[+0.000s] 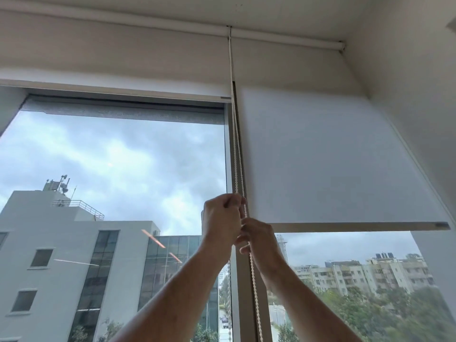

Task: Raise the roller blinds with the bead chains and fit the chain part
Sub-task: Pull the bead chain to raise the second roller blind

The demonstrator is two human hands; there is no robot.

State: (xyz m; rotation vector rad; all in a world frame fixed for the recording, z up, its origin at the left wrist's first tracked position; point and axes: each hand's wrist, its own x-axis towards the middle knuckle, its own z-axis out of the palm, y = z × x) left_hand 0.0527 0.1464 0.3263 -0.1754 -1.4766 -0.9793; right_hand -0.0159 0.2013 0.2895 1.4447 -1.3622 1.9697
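Note:
Two white roller blinds hang over a tall window. The left blind (118, 70) is rolled high, its bottom bar near the top of the glass. The right blind (333, 156) hangs lower, its bottom bar (357, 226) about two thirds down. A white bead chain (237, 149) runs down between them along the window post. My left hand (220, 219) is closed on the chain at the higher point. My right hand (257, 236) grips the chain just below it, and the chain continues down past my right wrist.
The window post (243, 292) stands right behind the chain. A white wall (407, 95) closes the right side and the ceiling (271, 13) is close above the blind rollers. Buildings and trees show through the glass.

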